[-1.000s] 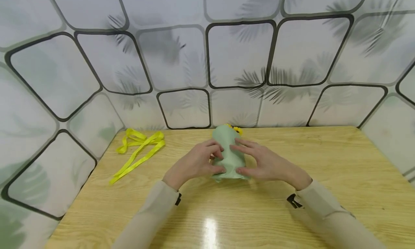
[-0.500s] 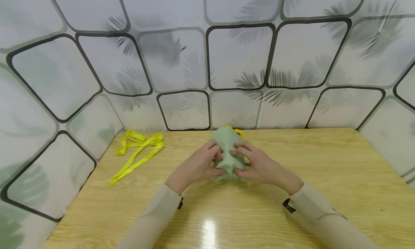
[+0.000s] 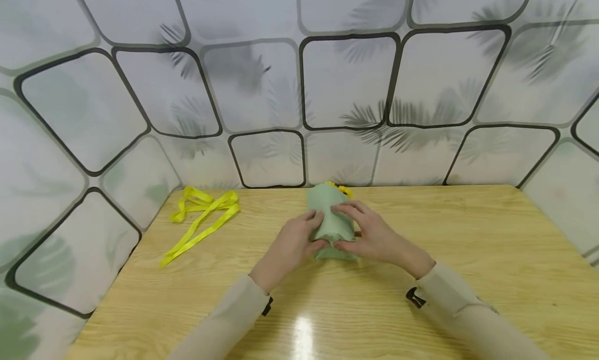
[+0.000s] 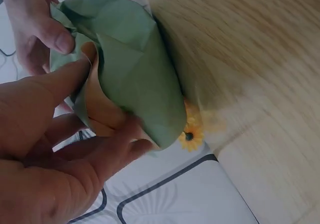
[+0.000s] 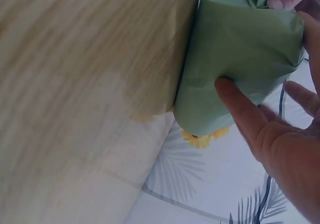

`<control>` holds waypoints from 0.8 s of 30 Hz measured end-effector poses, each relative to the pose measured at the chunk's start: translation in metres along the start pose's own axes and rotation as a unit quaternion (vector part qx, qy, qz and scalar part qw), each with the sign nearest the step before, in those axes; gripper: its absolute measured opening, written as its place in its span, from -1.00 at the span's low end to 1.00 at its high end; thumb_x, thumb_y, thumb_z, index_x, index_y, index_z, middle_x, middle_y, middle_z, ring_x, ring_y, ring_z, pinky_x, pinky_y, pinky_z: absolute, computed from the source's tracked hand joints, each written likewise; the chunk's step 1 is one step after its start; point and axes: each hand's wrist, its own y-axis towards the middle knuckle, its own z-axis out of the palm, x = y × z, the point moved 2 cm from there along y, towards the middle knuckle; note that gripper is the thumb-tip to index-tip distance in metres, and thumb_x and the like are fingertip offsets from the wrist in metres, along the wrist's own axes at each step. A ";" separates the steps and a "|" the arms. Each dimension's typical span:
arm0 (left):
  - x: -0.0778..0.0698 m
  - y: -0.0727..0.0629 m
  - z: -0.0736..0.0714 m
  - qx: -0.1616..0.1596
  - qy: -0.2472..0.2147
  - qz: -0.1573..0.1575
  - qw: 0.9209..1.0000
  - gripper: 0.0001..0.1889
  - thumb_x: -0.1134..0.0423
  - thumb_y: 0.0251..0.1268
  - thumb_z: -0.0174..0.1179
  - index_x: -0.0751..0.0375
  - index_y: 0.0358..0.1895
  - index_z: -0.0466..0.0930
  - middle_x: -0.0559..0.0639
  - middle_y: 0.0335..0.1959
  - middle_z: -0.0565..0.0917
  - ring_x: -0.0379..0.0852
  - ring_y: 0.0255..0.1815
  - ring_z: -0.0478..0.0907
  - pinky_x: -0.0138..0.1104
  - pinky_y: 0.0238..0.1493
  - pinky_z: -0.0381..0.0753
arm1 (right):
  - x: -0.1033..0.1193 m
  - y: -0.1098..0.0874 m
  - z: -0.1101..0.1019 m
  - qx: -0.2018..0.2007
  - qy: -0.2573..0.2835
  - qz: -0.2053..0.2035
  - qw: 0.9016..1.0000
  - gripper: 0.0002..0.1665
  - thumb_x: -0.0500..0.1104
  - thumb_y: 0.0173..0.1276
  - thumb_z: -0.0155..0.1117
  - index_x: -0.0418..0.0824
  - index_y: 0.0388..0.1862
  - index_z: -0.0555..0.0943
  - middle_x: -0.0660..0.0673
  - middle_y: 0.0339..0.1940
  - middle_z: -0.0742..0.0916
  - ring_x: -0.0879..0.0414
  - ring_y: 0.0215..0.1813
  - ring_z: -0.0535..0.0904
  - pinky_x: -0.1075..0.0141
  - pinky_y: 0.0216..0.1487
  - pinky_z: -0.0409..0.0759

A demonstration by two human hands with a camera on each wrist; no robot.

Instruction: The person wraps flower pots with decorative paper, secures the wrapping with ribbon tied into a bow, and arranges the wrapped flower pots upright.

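A bouquet wrapped in green paper (image 3: 329, 222) lies on the table, its yellow flowers (image 3: 345, 191) peeking out at the far end. My left hand (image 3: 294, 240) grips the near left side, with the thumb pressed where the paper bunches. From the other side my right hand (image 3: 379, 238) holds the wrap, thumb at the same gathered waist and fingers spread over the paper. In the left wrist view a tan inner face (image 4: 102, 108) shows along the paper's open edge. An orange-yellow flower (image 4: 192, 136) sticks out past the wrap there.
A loose yellow ribbon (image 3: 229, 197) lies in loops at the table's back left. The wooden table (image 3: 468, 235) ends at a patterned backdrop (image 3: 346, 84) behind and at both sides.
My left hand has shifted slightly right and its fingers lie flatter along the wrap. My right thumb has moved inward, and the paper's waist looks more drawn in between both thumbs.
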 end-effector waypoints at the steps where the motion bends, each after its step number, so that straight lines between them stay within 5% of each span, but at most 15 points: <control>1: -0.001 -0.001 0.000 0.006 0.006 0.000 1.000 -0.28 0.14 0.33 0.40 0.42 0.45 0.37 0.46 0.40 0.46 0.26 0.24 0.63 -0.12 0.20 0.68 | -0.001 -0.001 0.001 0.001 0.000 0.006 1.000 -0.21 -0.18 0.23 0.57 -0.21 0.42 0.47 -0.34 0.39 0.44 -0.27 0.28 0.56 0.23 -0.09 0.78; 5: -0.003 -0.002 0.001 0.017 -0.019 0.002 1.000 -0.27 0.20 0.37 0.35 0.48 0.48 0.29 0.55 0.40 0.35 0.23 0.12 0.69 -0.16 0.12 0.71 | -0.003 -0.006 0.004 0.005 -0.013 0.021 1.000 -0.18 -0.13 0.30 0.53 -0.19 0.50 0.43 -0.47 0.53 0.34 -0.39 0.35 0.53 0.09 -0.04 0.78; 19: 0.001 -0.014 0.003 0.018 -0.088 0.016 0.996 -0.26 0.28 0.32 0.41 0.40 0.49 0.31 0.40 0.40 0.43 0.09 0.18 0.68 -0.20 0.12 0.71 | 0.001 -0.016 0.009 -0.020 0.028 0.032 0.999 -0.24 -0.14 0.25 0.56 -0.17 0.42 0.54 -0.43 0.43 0.45 -0.25 0.14 0.67 0.40 -0.21 0.74; 21: 0.001 -0.019 0.002 0.028 -0.102 0.022 0.994 -0.26 0.28 0.34 0.39 0.40 0.51 0.28 0.41 0.42 0.41 0.05 0.00 0.75 -0.29 -0.03 0.74 | 0.003 -0.019 0.009 -0.016 0.035 0.028 0.999 -0.24 -0.14 0.25 0.55 -0.17 0.43 0.53 -0.43 0.42 0.45 -0.26 0.15 0.65 0.41 -0.21 0.73; 24: 0.003 -0.027 0.002 0.052 -0.154 0.027 0.986 -0.27 0.32 0.38 0.34 0.37 0.54 0.23 0.37 0.47 0.38 0.01 -0.02 0.75 -0.45 -0.22 0.71 | 0.007 -0.026 0.010 -0.007 0.046 0.028 0.999 -0.24 -0.15 0.26 0.55 -0.14 0.43 0.52 -0.42 0.42 0.43 -0.25 0.15 0.65 0.43 -0.22 0.72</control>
